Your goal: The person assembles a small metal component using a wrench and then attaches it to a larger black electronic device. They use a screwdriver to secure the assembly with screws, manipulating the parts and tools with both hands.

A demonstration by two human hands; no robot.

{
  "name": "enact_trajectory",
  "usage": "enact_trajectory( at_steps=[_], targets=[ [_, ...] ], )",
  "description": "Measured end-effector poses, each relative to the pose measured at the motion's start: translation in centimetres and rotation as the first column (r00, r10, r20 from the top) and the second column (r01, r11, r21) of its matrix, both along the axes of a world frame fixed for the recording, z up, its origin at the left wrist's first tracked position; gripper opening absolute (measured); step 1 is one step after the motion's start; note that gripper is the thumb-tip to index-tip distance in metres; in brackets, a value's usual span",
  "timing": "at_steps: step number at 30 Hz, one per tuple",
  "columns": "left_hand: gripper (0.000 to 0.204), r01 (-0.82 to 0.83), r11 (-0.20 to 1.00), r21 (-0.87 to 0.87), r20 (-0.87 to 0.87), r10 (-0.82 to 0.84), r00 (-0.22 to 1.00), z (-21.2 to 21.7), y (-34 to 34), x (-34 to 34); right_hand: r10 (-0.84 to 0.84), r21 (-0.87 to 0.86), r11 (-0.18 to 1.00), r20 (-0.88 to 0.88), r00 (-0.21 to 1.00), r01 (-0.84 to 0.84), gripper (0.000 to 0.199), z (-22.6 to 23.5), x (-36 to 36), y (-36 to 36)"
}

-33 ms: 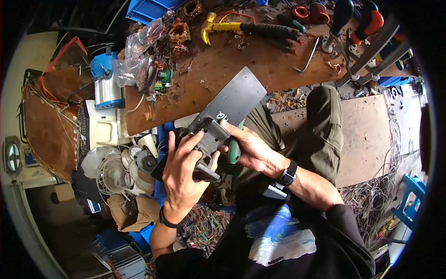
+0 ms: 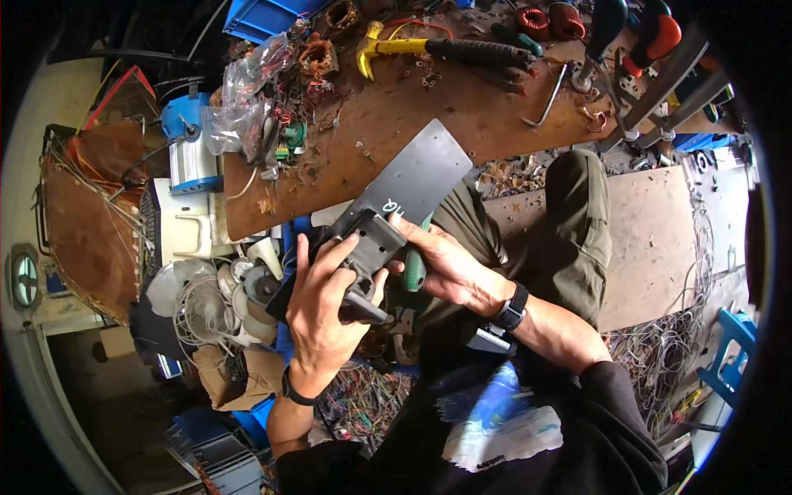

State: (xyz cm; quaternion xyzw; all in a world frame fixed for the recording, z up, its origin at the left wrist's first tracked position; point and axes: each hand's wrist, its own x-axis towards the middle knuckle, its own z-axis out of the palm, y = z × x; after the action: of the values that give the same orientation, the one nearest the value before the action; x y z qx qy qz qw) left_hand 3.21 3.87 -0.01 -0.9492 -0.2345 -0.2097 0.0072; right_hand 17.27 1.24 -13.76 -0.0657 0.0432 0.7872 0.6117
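A flat dark grey plate (image 2: 421,169) with light hand marks on it is held tilted above my lap. At its lower end sits a black bracket-like part (image 2: 373,235) with holes, and a raised black piece shows below it. My left hand (image 2: 318,301) is closed around this black part, fingers spread over its side and top. With the thumb pressed at the part's upper right edge, my right hand (image 2: 450,264) has its fingers closed about a green-handled tool (image 2: 415,268). The tool's working end is hidden.
Ahead, a brown workbench (image 2: 330,177) carries a yellow claw hammer (image 2: 404,48), a hex key (image 2: 551,97), copper coils (image 2: 532,25) and a clear plastic bag (image 2: 243,111). Left stand a blue-and-silver motor (image 2: 194,148) and scrap discs (image 2: 247,297). Loose wires (image 2: 367,400) lie below.
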Motion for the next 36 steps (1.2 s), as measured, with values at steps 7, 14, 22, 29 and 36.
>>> enact_trajectory(
  at_steps=[7, 14, 22, 29, 36],
  targets=[
    [0.057, -0.043, 0.999, -0.027, 0.008, 0.044, 0.999, 1.2, -0.6, -0.8, 0.054, 0.020, 0.998, 0.025, 0.998, -0.055, 0.026, 0.8, -0.7, -0.4],
    [0.057, -0.115, 0.993, -0.020, -0.179, 0.110, 0.978, 3.5, -1.8, -0.4, 0.190, -0.002, 0.982, 0.008, 0.982, -0.190, 0.029, 0.5, -2.1, -0.7],
    [0.054, -0.125, 0.992, -0.016, -0.341, 0.112, 0.933, 5.7, -2.6, -0.3, 0.320, 0.092, 0.946, -0.111, 0.941, -0.311, 0.028, 0.1, -3.5, -1.3],
    [0.053, -0.137, 0.989, -0.055, -0.404, 0.104, 0.909, 6.4, -2.2, 0.0, 0.378, 0.066, 0.926, -0.132, 0.916, -0.372, 0.028, -0.1, -3.7, -1.2],
    [0.052, -0.142, 0.985, -0.093, -0.392, 0.095, 0.915, 6.7, -1.6, 0.7, 0.368, 0.027, 0.928, -0.204, 0.907, -0.370, 0.028, 0.3, -3.0, -1.6]
  ],
)
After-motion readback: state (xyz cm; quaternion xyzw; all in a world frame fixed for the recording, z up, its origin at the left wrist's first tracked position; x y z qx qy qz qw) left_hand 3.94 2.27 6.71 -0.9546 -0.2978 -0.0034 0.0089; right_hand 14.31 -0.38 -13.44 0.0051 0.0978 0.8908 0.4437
